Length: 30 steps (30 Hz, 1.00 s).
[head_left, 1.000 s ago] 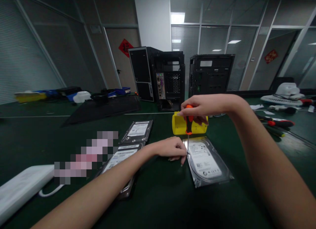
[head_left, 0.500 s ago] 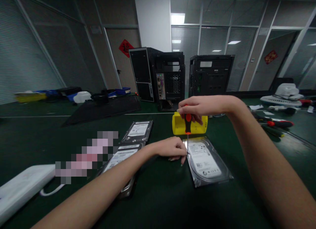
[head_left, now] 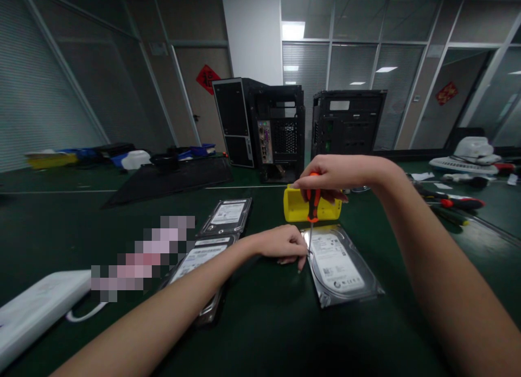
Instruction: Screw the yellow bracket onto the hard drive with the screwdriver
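Head view, right hand: the right hand point(head_left: 325, 177) has its fingers closed around the handle of an orange-and-black screwdriver point(head_left: 313, 203), held nearly upright with its shaft pointing down.
Screwdriver tip: at the left edge of the labelled hard drive point(head_left: 337, 266), close to the left hand's fingertips.
Left hand: the left hand point(head_left: 287, 245) lies low with bent fingers, its fingertips at the drive's left edge; whether they pinch anything cannot be told.
Labelled hard drive: flat on the dark green table point(head_left: 268, 333), label up, in front of the yellow holder point(head_left: 293, 206), below the right hand.
Other drives: a far drive point(head_left: 228, 213) and a near drive point(head_left: 203, 256) lie end to end left of the left hand, the near one partly hidden by the left forearm.
Behind: a closed black tower point(head_left: 231, 111), an open computer case point(head_left: 280, 133) and another black case point(head_left: 350, 125) stand upright.
Right side: red-and-black-handled tools point(head_left: 459, 203) and a white helmet point(head_left: 474, 152).
Left side: a white box point(head_left: 44, 301).
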Each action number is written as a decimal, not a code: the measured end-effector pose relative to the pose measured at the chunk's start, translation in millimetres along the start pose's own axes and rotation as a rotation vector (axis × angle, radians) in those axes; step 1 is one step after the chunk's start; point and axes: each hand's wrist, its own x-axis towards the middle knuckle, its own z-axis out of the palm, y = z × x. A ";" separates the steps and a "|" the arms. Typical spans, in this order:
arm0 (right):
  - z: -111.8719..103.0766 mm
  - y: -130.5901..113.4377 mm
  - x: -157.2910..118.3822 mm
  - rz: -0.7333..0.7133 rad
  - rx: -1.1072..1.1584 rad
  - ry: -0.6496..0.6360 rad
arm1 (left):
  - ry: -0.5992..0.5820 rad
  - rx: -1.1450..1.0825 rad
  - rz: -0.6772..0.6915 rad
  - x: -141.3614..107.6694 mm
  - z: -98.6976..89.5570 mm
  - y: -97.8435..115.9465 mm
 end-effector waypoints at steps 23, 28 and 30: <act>-0.5 0.4 1.5 -0.031 0.109 -0.041 | -0.006 -0.043 0.019 1.3 -0.6 -4.0; -1.5 1.0 1.9 -0.007 0.081 -0.005 | -0.001 -0.065 0.007 1.5 -0.7 -3.9; -0.9 2.5 1.9 -0.011 0.063 0.002 | -0.007 -0.063 0.007 1.2 -0.7 -3.4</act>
